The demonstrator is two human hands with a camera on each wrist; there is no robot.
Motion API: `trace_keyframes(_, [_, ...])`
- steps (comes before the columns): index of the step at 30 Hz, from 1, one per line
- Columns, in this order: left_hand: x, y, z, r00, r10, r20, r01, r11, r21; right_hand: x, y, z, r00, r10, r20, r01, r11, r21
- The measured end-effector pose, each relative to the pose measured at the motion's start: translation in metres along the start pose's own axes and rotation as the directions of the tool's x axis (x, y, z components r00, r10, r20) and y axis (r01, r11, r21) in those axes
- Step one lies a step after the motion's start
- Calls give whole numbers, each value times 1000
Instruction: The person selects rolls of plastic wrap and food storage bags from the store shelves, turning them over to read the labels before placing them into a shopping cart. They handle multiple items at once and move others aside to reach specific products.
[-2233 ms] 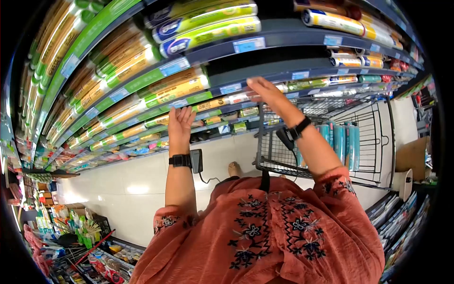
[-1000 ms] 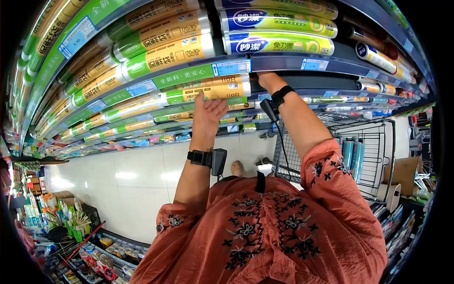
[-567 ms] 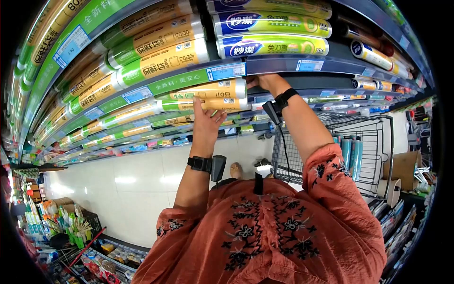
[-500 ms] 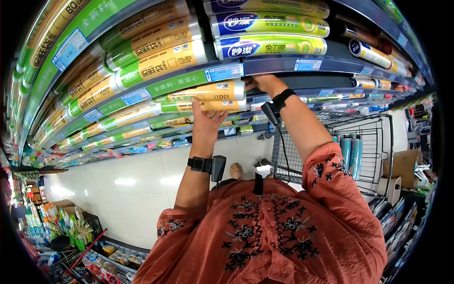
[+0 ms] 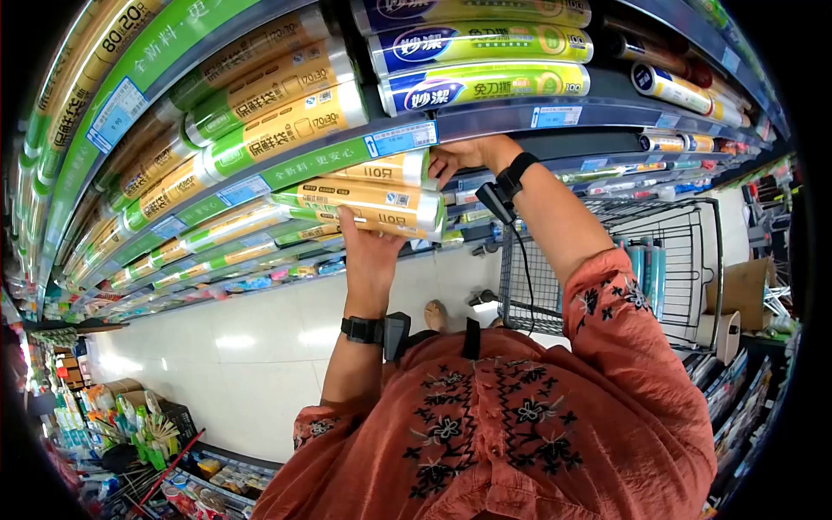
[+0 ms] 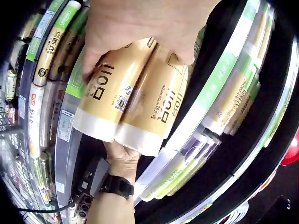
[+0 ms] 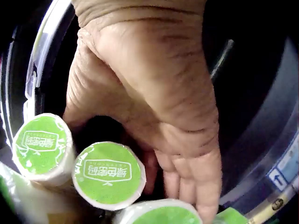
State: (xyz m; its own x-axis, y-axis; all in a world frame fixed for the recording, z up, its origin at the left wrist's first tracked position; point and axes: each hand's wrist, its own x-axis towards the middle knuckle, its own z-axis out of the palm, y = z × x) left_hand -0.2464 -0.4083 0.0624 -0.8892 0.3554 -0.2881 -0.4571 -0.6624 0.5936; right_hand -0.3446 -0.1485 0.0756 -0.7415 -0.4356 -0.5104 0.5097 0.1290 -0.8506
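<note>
Two tan-and-green rolls jut out at the shelf edge: a front roll and another roll behind it. My left hand grips the front roll from below, thumb on its face; in the left wrist view the hand spans two rolls side by side. At their right ends is my right hand. The right wrist view shows this hand with fingers extended down beside green-capped roll ends; whether it touches them is unclear.
More tan rolls and yellow-green rolls lie on the shelf above. A wire cart holding teal packages stands at the right. Goods crowd the lower left, across a tiled floor.
My left hand has come from open below the rolls to gripping the front one, which has moved outward and down. My right hand has reached in from the right to the roll ends.
</note>
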Motion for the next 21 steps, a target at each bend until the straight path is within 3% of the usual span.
trace_keyframes(2, [-4,0,-6,999,0,45,0,1000,-3,11,-6,8,997,82,11,-81,994,-78])
trace_keyframes(5, [-7,-1,-9,999,16,33,-15,1000,-12,3,-20,32,1000,-6,30,5,1000,22])
trace_keyframes(11, [-15,-7,-9,994,99,47,-96,994,-48,-3,-29,58,998,-39,41,37,998,46])
trace_keyframes(15, [-37,-7,4,989,131,70,-130,991,-17,-23,-30,70,997,-28,75,36,994,-101])
trace_keyframes(21, [-79,-15,4,997,46,68,-51,996,68,-84,-8,94,991,-114,68,123,982,-141])
